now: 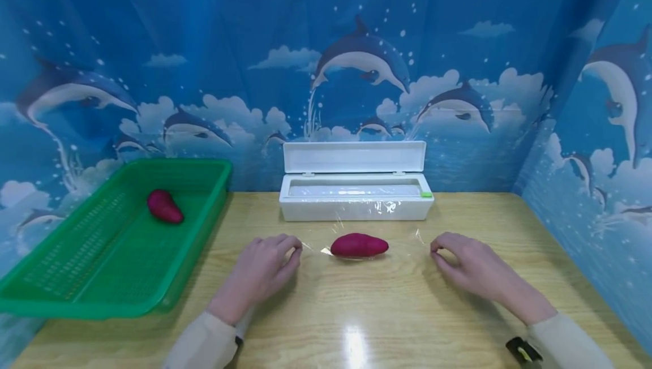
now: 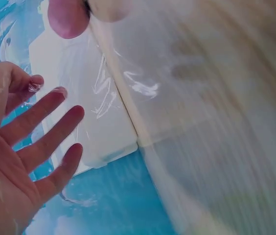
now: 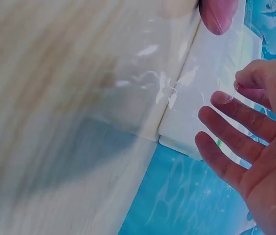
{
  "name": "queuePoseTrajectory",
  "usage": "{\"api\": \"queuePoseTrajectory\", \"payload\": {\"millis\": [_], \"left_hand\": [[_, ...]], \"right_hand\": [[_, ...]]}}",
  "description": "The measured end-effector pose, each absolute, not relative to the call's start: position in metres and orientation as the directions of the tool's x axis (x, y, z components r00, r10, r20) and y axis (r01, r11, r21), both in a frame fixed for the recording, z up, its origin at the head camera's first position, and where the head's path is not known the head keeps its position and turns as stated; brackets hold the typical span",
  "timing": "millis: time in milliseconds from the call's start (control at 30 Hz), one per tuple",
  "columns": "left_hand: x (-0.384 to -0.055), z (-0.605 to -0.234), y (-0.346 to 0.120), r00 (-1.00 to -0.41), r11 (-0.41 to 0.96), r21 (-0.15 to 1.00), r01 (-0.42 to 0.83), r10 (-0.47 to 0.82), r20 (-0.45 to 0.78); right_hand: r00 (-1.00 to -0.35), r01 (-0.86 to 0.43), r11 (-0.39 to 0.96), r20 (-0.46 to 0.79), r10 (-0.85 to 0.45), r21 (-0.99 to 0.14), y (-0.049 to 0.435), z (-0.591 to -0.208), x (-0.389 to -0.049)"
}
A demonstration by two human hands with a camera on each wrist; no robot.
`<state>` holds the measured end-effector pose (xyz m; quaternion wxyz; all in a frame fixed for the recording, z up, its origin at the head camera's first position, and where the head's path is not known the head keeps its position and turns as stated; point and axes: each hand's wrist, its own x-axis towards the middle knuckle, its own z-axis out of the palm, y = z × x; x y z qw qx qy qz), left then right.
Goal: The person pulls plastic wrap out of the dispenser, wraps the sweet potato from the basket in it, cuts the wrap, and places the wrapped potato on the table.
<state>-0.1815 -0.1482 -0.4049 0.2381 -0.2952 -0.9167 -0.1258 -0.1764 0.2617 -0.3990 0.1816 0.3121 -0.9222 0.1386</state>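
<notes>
A purple-red sweet potato (image 1: 359,245) lies lengthwise in the middle of the table, on a clear sheet of plastic wrap (image 2: 143,88). My left hand (image 1: 262,267) pinches the wrap's left side between thumb and forefinger, its other fingers spread in the left wrist view. On the opposite side, my right hand (image 1: 474,264) pinches the wrap in the same way. The sheet stretches between both hands, with shiny creases. Just behind the sweet potato stands a white plastic wrap dispenser (image 1: 356,209), its lid (image 1: 354,158) raised and a roll inside.
At the left sits a green plastic basket (image 1: 165,292) with another sweet potato (image 1: 164,206) in it. A small green piece (image 1: 425,194) marks the dispenser's right end. Blue dolphin-print curtains (image 1: 254,35) enclose the wooden table (image 1: 316,324) at the back and right.
</notes>
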Motion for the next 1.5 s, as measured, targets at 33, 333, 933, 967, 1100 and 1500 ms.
{"api": "queuePoseTrajectory", "payload": {"millis": [33,333,933,967,1100,1500], "left_hand": [[-0.183,-0.405,-0.147,-0.729,0.801,0.117,0.587,0.460,0.508],[-0.207,-0.398,-0.137,-0.926,0.830,0.429,0.356,0.253,0.279],[-0.244,-0.408,-0.145,-0.985,0.751,0.647,0.135,0.171,0.007],[-0.244,-0.407,-0.148,-0.986,0.737,0.664,0.126,0.165,0.003],[-0.234,-0.397,-0.151,-0.976,0.707,0.675,0.212,0.181,0.118],[-0.176,-0.389,-0.075,-0.598,0.583,0.138,0.801,0.762,0.250]], "right_hand": [[-0.749,-0.616,0.773,0.416,-0.515,-0.152,0.261,-0.398,-0.179],[-0.845,-0.506,0.829,0.330,-0.421,-0.237,0.258,-0.394,-0.201],[-0.912,-0.408,0.859,0.170,-0.372,-0.308,0.255,-0.406,-0.237],[-0.913,-0.408,0.860,0.167,-0.373,-0.307,0.255,-0.406,-0.237],[-0.920,-0.392,0.870,0.145,-0.365,-0.300,0.254,-0.406,-0.235],[-0.917,-0.398,0.866,0.144,-0.371,-0.304,0.252,-0.405,-0.231]]}}
